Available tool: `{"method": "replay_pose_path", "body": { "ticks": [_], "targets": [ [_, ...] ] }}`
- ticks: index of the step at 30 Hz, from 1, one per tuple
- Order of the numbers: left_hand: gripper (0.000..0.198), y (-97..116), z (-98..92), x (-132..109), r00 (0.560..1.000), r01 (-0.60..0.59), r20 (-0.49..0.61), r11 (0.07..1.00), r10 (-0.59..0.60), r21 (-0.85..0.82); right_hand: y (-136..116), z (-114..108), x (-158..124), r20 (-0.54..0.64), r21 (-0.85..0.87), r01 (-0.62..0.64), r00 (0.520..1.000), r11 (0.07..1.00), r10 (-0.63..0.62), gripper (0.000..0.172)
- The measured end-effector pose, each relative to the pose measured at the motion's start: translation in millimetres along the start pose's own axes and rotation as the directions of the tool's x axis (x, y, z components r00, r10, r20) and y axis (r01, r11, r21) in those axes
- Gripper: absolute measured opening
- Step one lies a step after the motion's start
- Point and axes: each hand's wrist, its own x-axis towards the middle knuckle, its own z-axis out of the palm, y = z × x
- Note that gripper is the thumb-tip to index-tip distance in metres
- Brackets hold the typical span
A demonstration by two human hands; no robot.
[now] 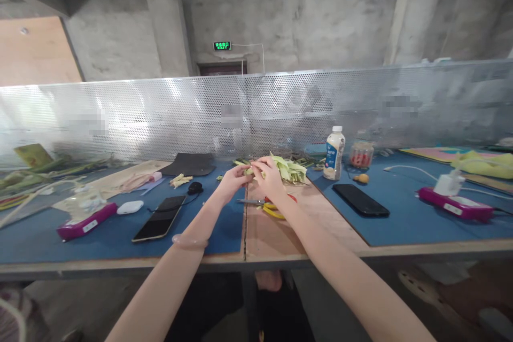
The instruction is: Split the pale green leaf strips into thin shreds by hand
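My left hand (232, 183) and my right hand (269, 175) meet above the middle of the table. Their fingertips pinch a small pale green leafy strip (249, 171), mostly covered by the fingers. Just behind my right hand lies a heap of pale green leafy strips (292, 169). Under my right wrist rest scissors with yellow and red handles (274, 210), their blades pointing left and the handles partly hidden by the forearm.
Left are a phone (159, 219), a white case (130, 207) and a purple power strip (87, 222). At right stand a bottle (333, 155) and a jar (361, 156), near a black phone (359, 200) and another purple power strip (455, 206). A perforated metal partition (180, 117) closes the back.
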Motion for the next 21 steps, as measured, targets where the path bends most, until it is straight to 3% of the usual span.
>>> {"method": "replay_pose_path", "body": {
  "ticks": [7, 14, 21],
  "targets": [
    [0.043, -1.3, 0.5, -0.3, 0.999, -0.021, 0.026, 0.999, 0.02, 0.041, 3.6, 3.0, 0.2, 0.022, -0.028, 0.026, 0.999, 0.999, -0.025, 0.015],
    [0.042, -1.6, -0.5, 0.7, 0.999, -0.02, 0.027, 0.999, 0.019, 0.044, -1.3, 1.3, 0.2, 0.024, 0.051, -0.084, 0.996, 0.995, 0.083, 0.015],
    [0.046, -1.7, -1.1, 0.5, 1.0, -0.008, 0.003, 0.998, 0.008, 0.068, -3.8, -2.7, 1.4, 0.041, 0.016, -0.015, 0.999, 1.0, 0.014, 0.013]
  ]
}}
